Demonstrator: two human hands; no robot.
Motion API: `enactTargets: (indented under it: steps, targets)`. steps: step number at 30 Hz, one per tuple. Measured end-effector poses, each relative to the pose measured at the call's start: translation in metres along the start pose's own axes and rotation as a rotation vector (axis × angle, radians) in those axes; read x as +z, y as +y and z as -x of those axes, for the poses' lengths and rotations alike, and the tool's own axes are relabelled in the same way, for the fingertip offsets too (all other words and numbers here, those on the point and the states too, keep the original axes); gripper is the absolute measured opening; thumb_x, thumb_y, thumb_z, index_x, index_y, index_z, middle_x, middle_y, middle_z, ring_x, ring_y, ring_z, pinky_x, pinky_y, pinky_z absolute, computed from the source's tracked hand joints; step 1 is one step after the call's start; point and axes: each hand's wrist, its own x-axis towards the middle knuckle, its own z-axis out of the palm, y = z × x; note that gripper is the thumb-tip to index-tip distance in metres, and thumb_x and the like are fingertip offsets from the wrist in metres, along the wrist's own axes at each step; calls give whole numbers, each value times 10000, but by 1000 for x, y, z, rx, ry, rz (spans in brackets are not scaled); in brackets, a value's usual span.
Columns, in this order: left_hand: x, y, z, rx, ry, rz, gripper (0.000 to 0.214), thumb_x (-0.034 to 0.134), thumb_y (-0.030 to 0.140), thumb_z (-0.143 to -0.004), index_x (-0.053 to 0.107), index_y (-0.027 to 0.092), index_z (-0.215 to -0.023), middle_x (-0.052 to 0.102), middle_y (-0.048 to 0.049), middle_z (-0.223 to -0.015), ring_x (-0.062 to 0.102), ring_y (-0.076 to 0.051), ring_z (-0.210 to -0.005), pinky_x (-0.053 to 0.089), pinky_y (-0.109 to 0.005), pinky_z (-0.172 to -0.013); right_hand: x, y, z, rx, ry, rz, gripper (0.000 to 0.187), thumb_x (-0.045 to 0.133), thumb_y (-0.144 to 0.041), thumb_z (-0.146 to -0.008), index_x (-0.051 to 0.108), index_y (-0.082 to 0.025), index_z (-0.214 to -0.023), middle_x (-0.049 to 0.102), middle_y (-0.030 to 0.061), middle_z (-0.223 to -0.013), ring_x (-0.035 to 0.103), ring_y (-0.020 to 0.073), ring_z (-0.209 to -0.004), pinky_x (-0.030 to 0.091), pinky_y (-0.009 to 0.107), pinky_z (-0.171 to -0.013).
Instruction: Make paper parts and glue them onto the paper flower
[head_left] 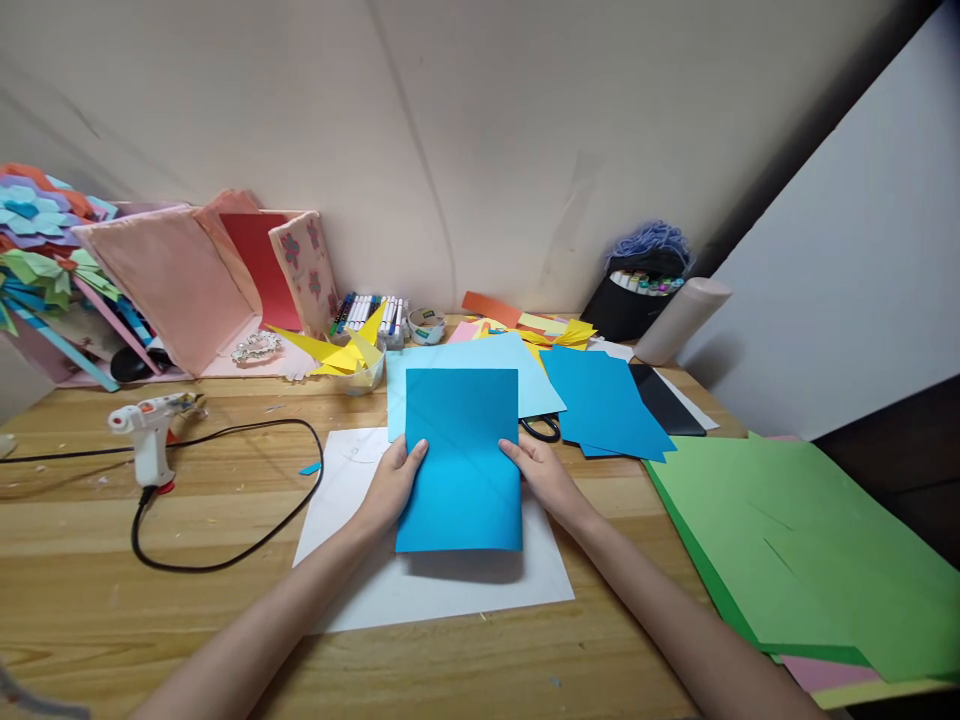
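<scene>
A blue sheet of paper (461, 470) is held up between my two hands, a little above the table. My left hand (394, 480) pinches its left edge, thumb on the front and fingers behind. On the right edge, my right hand (546, 475) grips in the same way. The sheet's lower end curves slightly and casts a shadow on the white paper (360, 580) under it. Behind lies a pale blue sheet (480, 350), partly covered from my view. Black scissor handles (544, 430) poke out beside it.
More blue sheets (607, 400) lie to the right, near a large green paper stack (825, 560). A white glue gun (150, 440) with a looping black cord stands at left. At the back are a pink box (180, 290), markers (375, 315), and a black pen holder (622, 305).
</scene>
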Motion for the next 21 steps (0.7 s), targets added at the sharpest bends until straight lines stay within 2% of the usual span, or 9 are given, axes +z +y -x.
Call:
enactTargets:
  steps: [3,5,10,13,15,17,19,21]
  targets:
    - [-2,0,-1,-11,-62,-8,439,538,456,-773,530,145,-1083,615,-118,-1126,571,-270,-1015,440,-404,-858,1,-4,3,0,32,26,343,500,-521,-795,586,-190,-815,618,30,-796,553,212,-774,425,308,-691]
    - [-3,0,-1,16,-58,-21,430,548,427,-774,518,147,-1100,588,-121,-1174,552,-267,-1051,427,-405,-885,1,-5,4,13,20,6,351,507,-524,-792,589,-187,-843,623,35,-815,558,213,-787,430,312,-700]
    - [-2,-2,-2,66,41,-54,398,505,409,-799,509,158,-1108,572,-110,-1196,534,-260,-1082,423,-397,-897,2,-6,4,111,-202,-135,399,546,-513,-779,589,-196,-1018,632,64,-1008,572,218,-917,439,348,-822]
    - [-2,-3,-2,112,50,-89,415,488,405,-809,488,168,-1150,555,-100,-1220,522,-247,-1100,410,-381,-916,2,-5,3,126,-175,-103,424,588,-535,-733,610,-173,-953,644,73,-963,580,227,-898,442,365,-825]
    - [-2,-4,-3,147,60,-113,412,480,400,-817,481,174,-1161,551,-94,-1221,518,-241,-1102,402,-375,-924,3,-5,3,126,-148,-85,432,583,-555,-725,607,-166,-912,645,65,-902,586,216,-839,458,346,-767]
    - [-3,-5,-4,172,83,-131,392,475,392,-822,486,175,-1150,560,-89,-1202,519,-235,-1094,399,-367,-924,3,-5,3,174,-195,-76,439,561,-573,-730,596,-167,-895,634,46,-809,585,194,-746,469,312,-657]
    - [-5,-5,-5,190,106,-145,374,475,385,-824,491,175,-1133,565,-85,-1188,520,-230,-1086,396,-358,-923,3,-5,4,220,-250,-60,439,545,-584,-734,588,-163,-849,596,16,-689,561,164,-632,443,270,-549]
    - [-6,-5,-5,199,121,-162,356,474,387,-825,496,175,-1109,567,-83,-1176,522,-228,-1077,398,-353,-917,3,-5,4,203,-252,-41,425,545,-577,-738,578,-154,-771,546,-8,-609,517,134,-561,403,240,-501]
